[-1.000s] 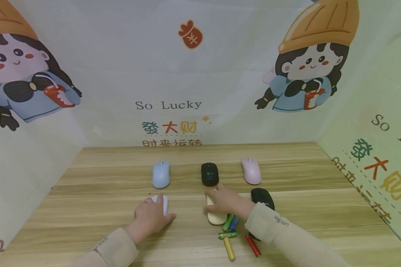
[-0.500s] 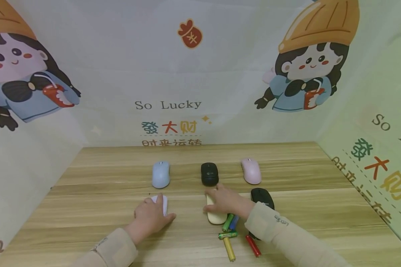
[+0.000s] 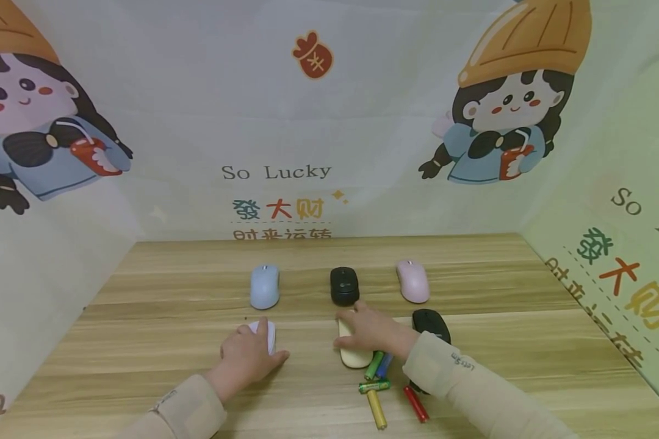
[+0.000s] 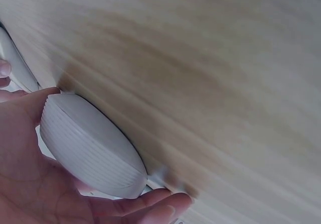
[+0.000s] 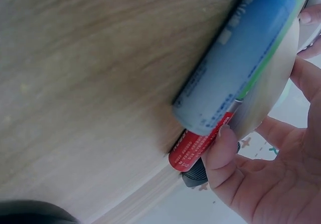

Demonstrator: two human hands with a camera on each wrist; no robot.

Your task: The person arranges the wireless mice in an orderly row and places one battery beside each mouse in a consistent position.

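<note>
In the head view my left hand (image 3: 247, 356) lies over a white mouse (image 3: 270, 336), index finger stretched along its top. The left wrist view shows this mouse's ribbed rear (image 4: 90, 153) between thumb and fingers. My right hand (image 3: 374, 331) grips a cream mouse (image 3: 356, 358), its thumb on the left side. In the right wrist view a blue battery (image 5: 235, 63) covers part of the cream mouse. A red battery (image 5: 193, 148) lies by the right little finger; whether they touch is unclear. A green battery (image 3: 374, 366) lies against the cream mouse's lower right.
Behind stand a light blue mouse (image 3: 265, 286), a black mouse (image 3: 344, 286) and a pink mouse (image 3: 413, 281). Another black mouse (image 3: 431, 326) is partly hidden by the right sleeve. A gold battery (image 3: 377, 410), a green-gold battery (image 3: 374, 386) and a red one lie in front.
</note>
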